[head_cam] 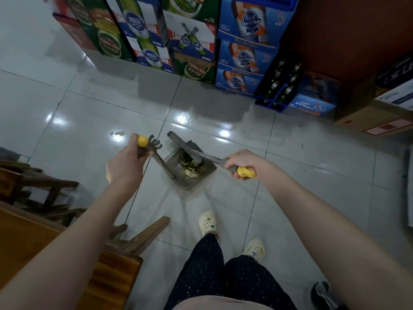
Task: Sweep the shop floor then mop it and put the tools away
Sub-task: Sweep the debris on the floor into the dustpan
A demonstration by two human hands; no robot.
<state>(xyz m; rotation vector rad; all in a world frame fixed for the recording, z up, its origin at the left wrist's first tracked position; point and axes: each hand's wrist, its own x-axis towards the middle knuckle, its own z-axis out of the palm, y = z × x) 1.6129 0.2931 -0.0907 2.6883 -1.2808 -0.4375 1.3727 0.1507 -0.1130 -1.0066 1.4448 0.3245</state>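
- My shoes [207,223] stand on the tiled floor [89,121]. A wooden table [44,253] and some stools [47,186] are close at my left.
- My left hand [125,163] is wrapped round the top of the dustpan handle [161,161], just under its yellow knob and comb teeth. That looks like the right place to hold it, high up so the pan hangs or stands level.
- My right hand [240,162] is closed round the yellow grip at the top of the broom [210,158].
- I'd judge both tools to be light and stiff, with thin shafts and plastic parts. The yellow grip looks less slippery than the bare grey shaft.
- The dustpan [190,182] is a grey, open-topped box. It sits on the floor just ahead of my feet, between my two hands.
- In it lies a small heap of rubbish [191,168], mostly greenish leaves and pale scraps. The heap is loose and very light, so I think a tilt or a jolt would spill it and the pan should be carried level.
- The dark broom head reaches over the pan, its near end in or just above the heap. I cannot tell which.
- Beyond, the glossy tiles look slick under the lamp glare.
- Farthest off, stacked beer boxes [192,48] and a crate of bottles [277,86] line the floor's edge. The bottles are fragile, so the broom should stay clear of them.
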